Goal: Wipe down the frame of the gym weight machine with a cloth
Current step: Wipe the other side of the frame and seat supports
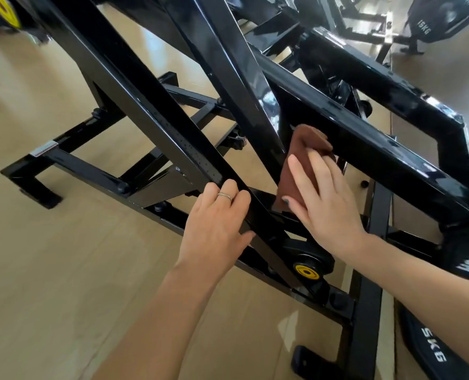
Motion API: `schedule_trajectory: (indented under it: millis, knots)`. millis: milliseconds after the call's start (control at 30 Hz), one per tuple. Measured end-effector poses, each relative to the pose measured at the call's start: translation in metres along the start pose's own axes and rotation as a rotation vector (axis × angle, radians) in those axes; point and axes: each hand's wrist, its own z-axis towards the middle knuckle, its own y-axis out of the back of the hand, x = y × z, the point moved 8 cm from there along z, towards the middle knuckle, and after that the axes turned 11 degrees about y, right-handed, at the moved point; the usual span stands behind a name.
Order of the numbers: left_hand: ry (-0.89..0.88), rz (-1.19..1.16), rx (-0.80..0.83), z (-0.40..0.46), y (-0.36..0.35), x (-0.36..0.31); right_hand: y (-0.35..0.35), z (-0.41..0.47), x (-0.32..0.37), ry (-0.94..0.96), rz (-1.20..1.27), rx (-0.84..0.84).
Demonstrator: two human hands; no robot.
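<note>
The cloth (296, 165) is a small brown rag, soft and limp; it drapes over whatever it is pushed against and bunches at its upper end, so it looks light and easy to fold round an edge. It lies under the right hand (323, 193), pressed against a slanting black bar of the frame (364, 138), near where that bar crosses another. The fingers (301, 176) of that hand lie nearly straight and slightly apart, flat on the cloth, the thumb at its lower edge; this is a pressing hold rather than a pinch. The left hand (216, 220) rests on a nearer diagonal bar (151, 111), its fingers curled over the bar's upper edge and the thumb against its lower face, a ring on one finger. The frame is stiff, heavy steel tube with a glossy black finish, probably slick, so the cloth should slide readily under a flat palm. Its square edges and bolted joints are where the rag may snag; wrapping it round the bar would likely reach the hidden faces. The floor (63, 256) below is pale wood.
</note>
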Motion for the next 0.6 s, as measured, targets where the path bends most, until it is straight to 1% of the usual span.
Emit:
schedule_trajectory:
  millis: [67, 200, 300, 467, 533, 600]
  knots:
    - [-0.008, -0.023, -0.029, 0.000, -0.001, 0.002, 0.007, 0.025, 0.004, 0.044, -0.041, -0.026]
    - [-0.047, -0.064, -0.070, 0.001, -0.003, 0.004, 0.024, 0.095, 0.011, 0.058, -0.109, -0.119]
    - [-0.061, -0.078, -0.088, 0.001, -0.002, 0.004, 0.029, 0.123, 0.013, 0.040, -0.128, -0.109]
    - [-0.042, -0.092, -0.087, 0.002, 0.000, 0.005, 0.028, 0.107, 0.014, -0.074, -0.154, -0.120]
    - [-0.042, -0.093, -0.069, 0.001, 0.001, 0.004, 0.024, 0.085, 0.013, -0.090, -0.123, -0.076]
    - [-0.023, -0.115, -0.045, 0.001, 0.003, 0.005, 0.017, 0.050, 0.010, -0.098, -0.085, 0.008]
